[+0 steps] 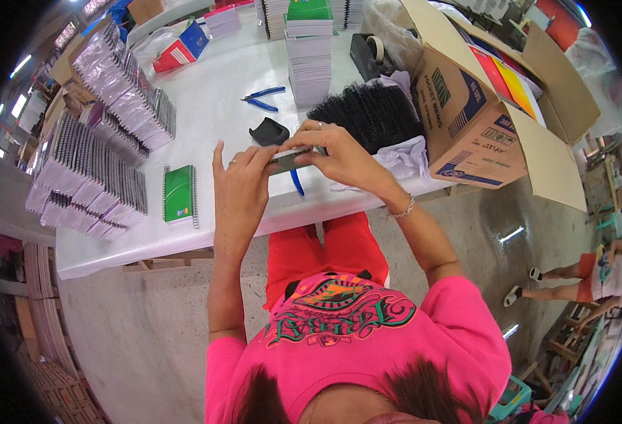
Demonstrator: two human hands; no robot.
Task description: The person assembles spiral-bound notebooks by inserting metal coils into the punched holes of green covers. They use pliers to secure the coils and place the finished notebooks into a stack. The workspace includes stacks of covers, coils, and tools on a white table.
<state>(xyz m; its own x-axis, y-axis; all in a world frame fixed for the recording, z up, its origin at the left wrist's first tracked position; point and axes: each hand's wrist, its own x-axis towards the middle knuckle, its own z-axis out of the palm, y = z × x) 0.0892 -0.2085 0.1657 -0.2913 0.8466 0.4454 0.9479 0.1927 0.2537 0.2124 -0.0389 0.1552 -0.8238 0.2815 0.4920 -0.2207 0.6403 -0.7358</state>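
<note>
Between my hands, over the near part of the table, is a small notepad (287, 163) seen almost edge-on. My left hand (244, 173) grips its left end with fingers and thumb. On the right end, my right hand (335, 152) is closed with bent fingers, partly hiding the pad. Just beyond my fingers lies a black curved piece (268, 132). A blue handle (297, 182) pokes out below the pad; the rest of that tool is hidden. To the left lies a green spiral notebook (178, 193), its wire along the right side.
Blue-handled pliers (263, 98) lie farther back. Black spiral coils (367, 116) are heaped right of my hands, beside an open cardboard box (466, 127). Stacked spiral notebooks (88, 169) line the left side. A pile of pads (309, 67) and a tape dispenser (367, 56) stand behind.
</note>
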